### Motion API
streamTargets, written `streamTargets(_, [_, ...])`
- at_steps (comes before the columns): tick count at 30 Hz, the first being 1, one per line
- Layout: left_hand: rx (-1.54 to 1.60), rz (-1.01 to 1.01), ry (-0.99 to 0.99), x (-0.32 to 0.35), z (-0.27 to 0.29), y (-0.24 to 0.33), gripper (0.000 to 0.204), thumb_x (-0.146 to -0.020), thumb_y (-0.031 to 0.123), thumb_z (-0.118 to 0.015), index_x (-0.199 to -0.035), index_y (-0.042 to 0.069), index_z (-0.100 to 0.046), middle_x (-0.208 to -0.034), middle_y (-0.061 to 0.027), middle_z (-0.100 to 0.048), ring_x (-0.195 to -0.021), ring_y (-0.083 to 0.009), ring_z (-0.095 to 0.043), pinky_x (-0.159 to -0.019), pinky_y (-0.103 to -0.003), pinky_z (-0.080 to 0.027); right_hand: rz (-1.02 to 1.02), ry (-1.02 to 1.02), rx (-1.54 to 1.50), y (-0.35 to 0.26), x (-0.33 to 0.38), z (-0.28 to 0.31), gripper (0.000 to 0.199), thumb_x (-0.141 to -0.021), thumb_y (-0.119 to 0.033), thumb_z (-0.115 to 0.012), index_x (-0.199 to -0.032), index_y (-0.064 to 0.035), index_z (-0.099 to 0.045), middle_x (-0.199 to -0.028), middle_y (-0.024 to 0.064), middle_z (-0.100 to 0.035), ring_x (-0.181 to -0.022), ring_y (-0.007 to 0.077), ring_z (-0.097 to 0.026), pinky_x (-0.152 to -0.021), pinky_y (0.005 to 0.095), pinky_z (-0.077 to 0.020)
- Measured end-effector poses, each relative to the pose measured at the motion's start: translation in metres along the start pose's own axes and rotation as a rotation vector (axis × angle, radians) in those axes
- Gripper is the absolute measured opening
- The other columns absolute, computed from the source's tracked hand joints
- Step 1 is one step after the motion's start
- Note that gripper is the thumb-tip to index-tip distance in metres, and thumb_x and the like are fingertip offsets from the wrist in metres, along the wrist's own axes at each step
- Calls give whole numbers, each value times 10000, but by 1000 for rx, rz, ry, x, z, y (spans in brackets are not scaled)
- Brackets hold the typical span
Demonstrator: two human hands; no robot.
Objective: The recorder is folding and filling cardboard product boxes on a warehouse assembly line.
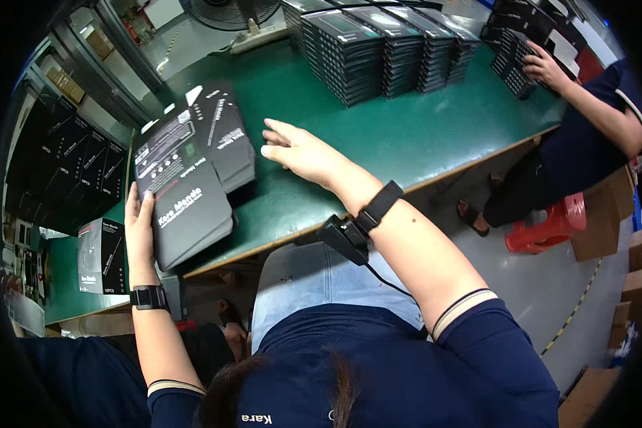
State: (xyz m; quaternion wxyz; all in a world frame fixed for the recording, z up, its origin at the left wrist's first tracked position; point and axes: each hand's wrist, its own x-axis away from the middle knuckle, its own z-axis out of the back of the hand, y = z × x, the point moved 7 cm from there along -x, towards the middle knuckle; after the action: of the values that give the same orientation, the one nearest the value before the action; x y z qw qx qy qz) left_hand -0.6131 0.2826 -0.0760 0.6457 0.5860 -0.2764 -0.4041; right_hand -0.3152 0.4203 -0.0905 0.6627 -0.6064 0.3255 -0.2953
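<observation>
A flat black carton (185, 207) with white print and unfolded flaps lies at the left of the green table, slanting over its near edge. My left hand (141, 221) grips its left edge, the thumb near the top face and the fingers along the side. Beneath and beyond it lies more flat black cardboard (228, 135); how many pieces overlap there I cannot tell. My right hand (299, 151) hovers over the table to the right of the cardboard. Its fingers are spread apart, holding nothing.
Tall stacks of thin black boxes (342, 60) stand at the far side of the green table (292, 207). Black cartons (71, 164) are piled at the left. At right, a co-worker's hand (546, 68) holds black boxes (513, 63), near a red stool (549, 225).
</observation>
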Motion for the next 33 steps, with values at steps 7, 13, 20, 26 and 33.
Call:
streamTargets(7, [-13, -7, 61, 2, 18, -6, 645, -921, 248, -586, -1431, 9, -271, -1188, -116, -542, -1023, -121, -519, -898, -233, -398, 223, 161, 341, -32, 179, 37, 196, -798, -1, -507, -948, 3, -634, -809, 118, -656, -740, 187, -654, -701, 295, -517])
streamTargets(13, [-65, -43, 45, -18, 24, -10, 598, -927, 200, -561, -1440, 69, -284, -1230, -107, -530, -1055, -140, -519, -909, -253, -400, -1433, 632, 254, 249, 559, 82, 199, -861, -136, -530, -974, 11, -600, -864, 102, -633, -749, 183, -616, -611, 322, -492])
streamTargets(20, [-109, -3, -45, -34, -13, 10, 521, -930, 256, -540, -1383, 48, -387, -1327, -85, -477, -1172, -160, -461, -1008, -281, -330, -1375, 515, 104, 383, 641, 14, 226, -853, -165, -539, -1013, -20, -603, -941, 100, -617, -817, 208, -605, -665, 343, -488])
streamTargets(26, [-4, 362, -134, -28, -30, -2, 471, -912, 317, -556, -1273, 27, -469, -1200, -80, -561, -1079, -183, -541, -932, -315, -424, -1321, 402, 72, 462, 593, -11, 259, -844, -193, -547, -1053, -51, -606, -1018, 98, -602, -885, 234, -594, -719, 364, -484])
streamTargets(33, [-60, 491, -285, -36, -35, 16, 417, -949, 220, -503, -1328, 59, -435, -1249, -46, -545, -1126, -170, -503, -976, -321, -378, -1334, 123, 241, 442, 625, 26, 303, -835, -226, -558, -1099, -87, -609, -1108, 96, -583, -965, 263, -582, -782, 389, -479])
